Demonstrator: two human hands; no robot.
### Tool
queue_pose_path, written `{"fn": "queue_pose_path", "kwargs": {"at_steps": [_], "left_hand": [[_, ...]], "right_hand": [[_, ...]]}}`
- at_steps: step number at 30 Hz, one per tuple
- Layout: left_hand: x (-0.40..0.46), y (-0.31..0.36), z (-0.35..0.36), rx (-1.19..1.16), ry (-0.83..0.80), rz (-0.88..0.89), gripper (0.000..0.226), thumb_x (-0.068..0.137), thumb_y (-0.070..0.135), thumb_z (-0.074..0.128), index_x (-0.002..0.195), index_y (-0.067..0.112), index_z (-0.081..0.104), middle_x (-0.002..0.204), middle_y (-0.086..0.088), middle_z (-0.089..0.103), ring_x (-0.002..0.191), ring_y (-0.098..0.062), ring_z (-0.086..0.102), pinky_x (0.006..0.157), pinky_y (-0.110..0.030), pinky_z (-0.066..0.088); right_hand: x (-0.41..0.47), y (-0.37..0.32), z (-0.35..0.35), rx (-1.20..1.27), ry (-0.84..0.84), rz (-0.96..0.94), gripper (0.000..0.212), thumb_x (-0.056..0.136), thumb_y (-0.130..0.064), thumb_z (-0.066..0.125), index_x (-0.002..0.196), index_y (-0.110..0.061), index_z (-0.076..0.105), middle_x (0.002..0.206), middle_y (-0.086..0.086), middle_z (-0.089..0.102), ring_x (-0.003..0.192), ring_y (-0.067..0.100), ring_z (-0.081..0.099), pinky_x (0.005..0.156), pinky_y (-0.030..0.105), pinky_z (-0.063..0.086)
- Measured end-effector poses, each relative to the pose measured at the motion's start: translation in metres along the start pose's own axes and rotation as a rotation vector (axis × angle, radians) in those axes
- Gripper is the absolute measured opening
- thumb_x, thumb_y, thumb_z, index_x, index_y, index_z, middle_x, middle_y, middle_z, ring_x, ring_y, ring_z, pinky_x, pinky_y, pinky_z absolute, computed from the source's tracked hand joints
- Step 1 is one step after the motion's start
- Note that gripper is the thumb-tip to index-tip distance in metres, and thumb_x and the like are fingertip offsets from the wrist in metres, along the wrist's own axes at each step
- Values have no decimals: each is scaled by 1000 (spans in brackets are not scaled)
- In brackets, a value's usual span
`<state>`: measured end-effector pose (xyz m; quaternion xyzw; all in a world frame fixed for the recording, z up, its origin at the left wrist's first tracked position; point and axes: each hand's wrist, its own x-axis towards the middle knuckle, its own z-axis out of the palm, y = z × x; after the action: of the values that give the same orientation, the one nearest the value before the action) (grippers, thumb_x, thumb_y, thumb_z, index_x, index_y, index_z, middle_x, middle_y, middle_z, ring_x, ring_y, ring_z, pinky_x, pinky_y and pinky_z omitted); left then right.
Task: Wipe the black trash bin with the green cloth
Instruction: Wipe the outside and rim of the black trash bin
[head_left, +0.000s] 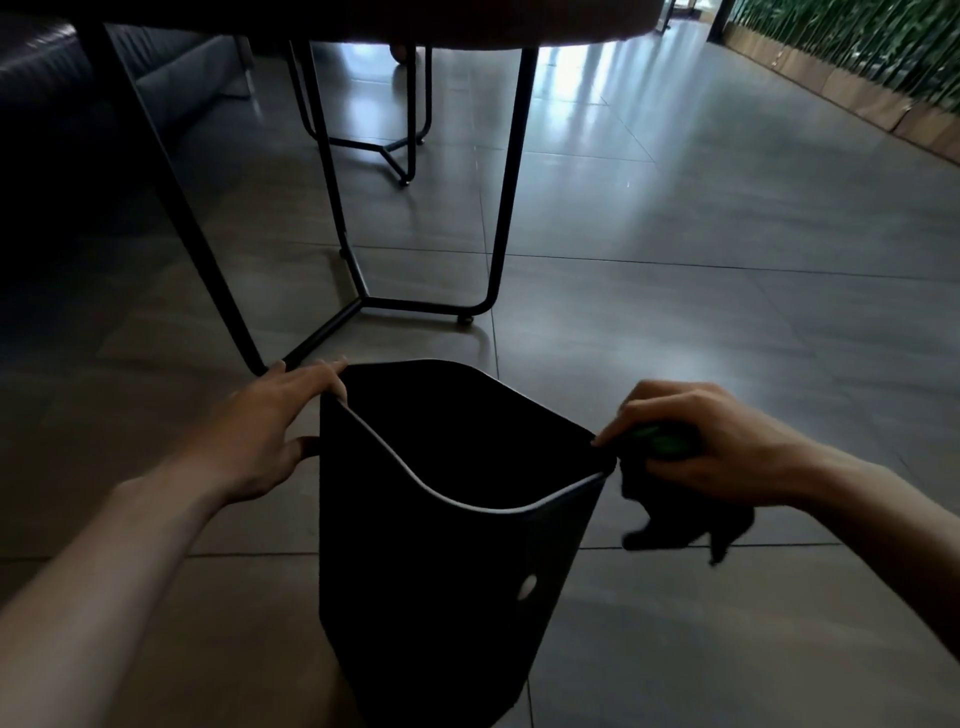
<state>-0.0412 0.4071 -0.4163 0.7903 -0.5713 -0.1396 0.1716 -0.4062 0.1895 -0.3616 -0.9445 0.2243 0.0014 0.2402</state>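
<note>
The black trash bin (431, 582) stands on the tiled floor at the bottom centre, its open top facing me and a small round hole low on its right side. My left hand (270, 426) rests on the bin's left rim, fingers over the far corner and thumb against the outer wall. My right hand (706, 441) is closed around the green cloth (667, 447), fingertips touching the bin's right rim. Most of the cloth looks dark and hangs down below the hand beside the bin.
A table with thin black metal legs (337, 218) stands just beyond the bin; a second metal frame (410, 140) is farther back. A dark sofa (78, 104) fills the left. A green plant wall with a wooden base (857, 78) runs along the right. Open tiled floor (701, 260) lies to the right.
</note>
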Motion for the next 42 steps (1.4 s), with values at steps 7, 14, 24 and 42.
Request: {"fn": "queue_pose_path", "kwargs": {"at_steps": [7,14,24,42], "left_hand": [[-3,-4,-5,-7,-28,-100,49,87,14,75,107,48,46,163,23,29,153,-27,26,113,-57,38],[1,19,-11,-280,222,87,59,96,-1,48,142,36,50,153,9,49,142,-12,44,116,-24,32],[7,49,2,-202,212,348,66,85,24,75,143,41,48,137,18,57,132,-7,50,109,-39,43],[15,37,1,-267,209,397,58,83,18,77,134,38,58,129,19,63,125,-4,57,104,-37,49]], "right_hand": [[8,-29,20,-211,43,7,59,77,-86,38,114,-49,65,111,-12,54,80,20,63,71,42,55],[31,-53,25,-228,283,88,51,79,-88,36,103,-47,58,94,-13,48,72,19,57,58,32,43],[70,-85,30,-279,404,323,38,91,-72,54,105,-39,66,92,-4,47,65,21,48,57,30,38],[62,-109,140,-476,562,-441,43,89,-37,75,129,-20,69,148,12,58,146,39,45,112,58,43]]}}
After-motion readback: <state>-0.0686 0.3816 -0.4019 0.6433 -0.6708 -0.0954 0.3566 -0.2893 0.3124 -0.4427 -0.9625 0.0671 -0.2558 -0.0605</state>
